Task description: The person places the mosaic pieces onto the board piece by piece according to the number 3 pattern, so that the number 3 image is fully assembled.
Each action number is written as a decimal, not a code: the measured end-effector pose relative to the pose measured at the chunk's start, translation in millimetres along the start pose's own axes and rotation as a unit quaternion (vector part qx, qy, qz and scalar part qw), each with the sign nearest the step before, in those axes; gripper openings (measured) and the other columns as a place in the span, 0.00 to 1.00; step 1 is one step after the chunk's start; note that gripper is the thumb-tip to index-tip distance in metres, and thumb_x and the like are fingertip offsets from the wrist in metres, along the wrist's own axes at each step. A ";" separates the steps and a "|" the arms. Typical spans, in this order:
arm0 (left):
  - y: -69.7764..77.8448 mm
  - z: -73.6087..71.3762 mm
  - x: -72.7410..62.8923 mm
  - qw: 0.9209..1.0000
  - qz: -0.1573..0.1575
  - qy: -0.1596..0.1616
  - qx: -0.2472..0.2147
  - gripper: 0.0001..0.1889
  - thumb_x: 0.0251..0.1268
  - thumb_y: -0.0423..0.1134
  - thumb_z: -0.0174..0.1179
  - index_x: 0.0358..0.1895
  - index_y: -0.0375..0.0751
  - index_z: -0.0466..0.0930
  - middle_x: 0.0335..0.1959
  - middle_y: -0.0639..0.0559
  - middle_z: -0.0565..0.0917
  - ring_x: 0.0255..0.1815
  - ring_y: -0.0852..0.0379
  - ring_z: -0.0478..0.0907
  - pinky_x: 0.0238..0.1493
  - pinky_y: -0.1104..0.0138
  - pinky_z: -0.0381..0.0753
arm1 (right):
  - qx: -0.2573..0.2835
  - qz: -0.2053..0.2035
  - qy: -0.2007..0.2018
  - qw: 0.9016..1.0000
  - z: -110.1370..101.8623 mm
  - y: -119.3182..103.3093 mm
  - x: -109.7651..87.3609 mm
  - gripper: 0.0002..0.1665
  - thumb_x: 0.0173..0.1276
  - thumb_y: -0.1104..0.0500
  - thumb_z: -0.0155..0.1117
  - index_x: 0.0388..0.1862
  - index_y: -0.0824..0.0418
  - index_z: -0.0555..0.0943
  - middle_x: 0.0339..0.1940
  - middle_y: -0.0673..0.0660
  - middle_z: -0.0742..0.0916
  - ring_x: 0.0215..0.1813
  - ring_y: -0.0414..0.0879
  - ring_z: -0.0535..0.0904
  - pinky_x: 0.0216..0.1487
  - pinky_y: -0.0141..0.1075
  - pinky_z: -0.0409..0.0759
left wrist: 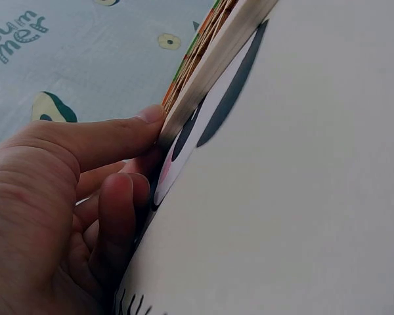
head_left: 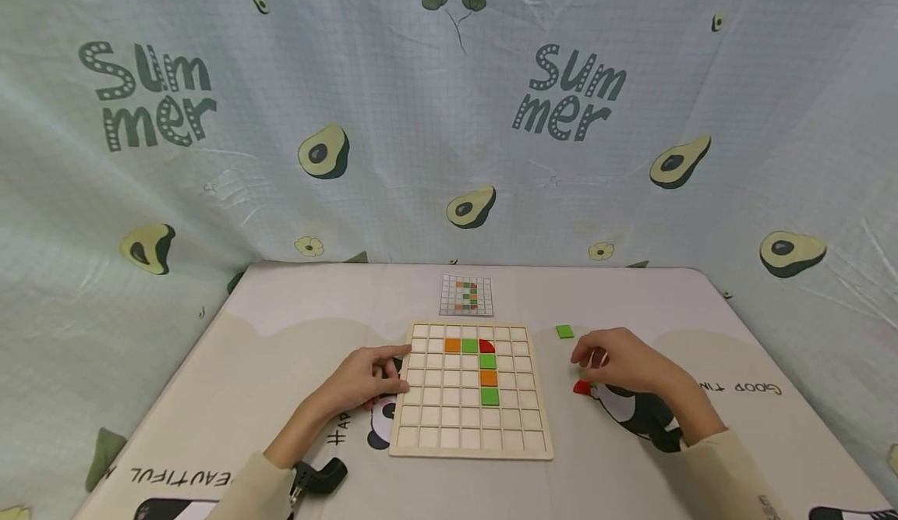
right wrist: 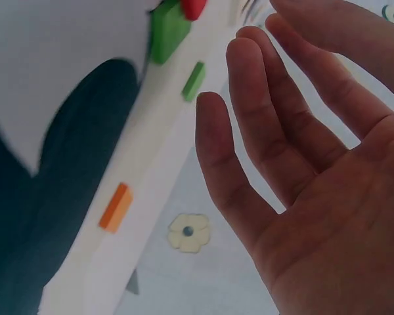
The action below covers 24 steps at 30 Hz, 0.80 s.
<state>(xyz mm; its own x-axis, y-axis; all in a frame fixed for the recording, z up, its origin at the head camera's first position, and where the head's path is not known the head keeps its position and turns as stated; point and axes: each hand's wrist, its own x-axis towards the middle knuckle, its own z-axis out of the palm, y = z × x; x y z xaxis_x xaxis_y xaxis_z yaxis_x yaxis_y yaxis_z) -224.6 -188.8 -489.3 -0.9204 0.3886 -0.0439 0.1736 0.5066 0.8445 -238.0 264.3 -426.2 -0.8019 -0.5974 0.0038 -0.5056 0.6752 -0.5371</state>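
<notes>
A wooden grid board [head_left: 440, 438] lies on the table, with orange [head_left: 488, 378], green [head_left: 489, 397] and red [head_left: 486, 346] tiles in some of its squares. My left hand [head_left: 361, 377] touches the board's left edge, thumb and index finger spread along it; in the left wrist view the thumb [left wrist: 121, 139] presses the wooden rim. Right of the board hovers my right hand [head_left: 620, 360], fingers loosely bent and holding nothing. Close below it is a red piece [head_left: 582, 387]. A loose green tile [head_left: 564, 331] lies beyond the fingertips. An orange tile [right wrist: 116, 207] shows only in the right wrist view.
A small pattern card [head_left: 466, 295] with a coloured grid lies behind the board. The printed tablecloth [head_left: 281, 364] covers the table, and a patterned curtain [head_left: 407, 114] hangs at its back. A black strap device [head_left: 321, 476] is on the left wrist.
</notes>
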 end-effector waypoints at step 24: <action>3.6 -1.6 -2.9 1.000 0.000 -0.004 -0.008 0.35 0.64 0.40 0.73 0.74 0.36 0.72 0.29 0.54 0.82 0.13 0.63 0.68 0.14 0.69 0.71 | 0.005 0.014 -0.035 0.999 13.5 11.8 0.3 0.14 0.60 0.67 0.75 0.39 0.49 0.89 0.38 0.45 0.85 0.38 0.36 0.78 0.41 0.31 0.82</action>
<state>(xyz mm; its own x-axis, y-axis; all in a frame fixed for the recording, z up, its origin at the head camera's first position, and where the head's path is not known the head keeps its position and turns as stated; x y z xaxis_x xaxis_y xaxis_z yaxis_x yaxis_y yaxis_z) -221.8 -189.3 -485.3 -0.9173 0.3953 -0.0476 0.1688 0.4945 0.8526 -239.9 266.3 -443.8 -0.7909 -0.6079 -0.0705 -0.4797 0.6874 -0.5453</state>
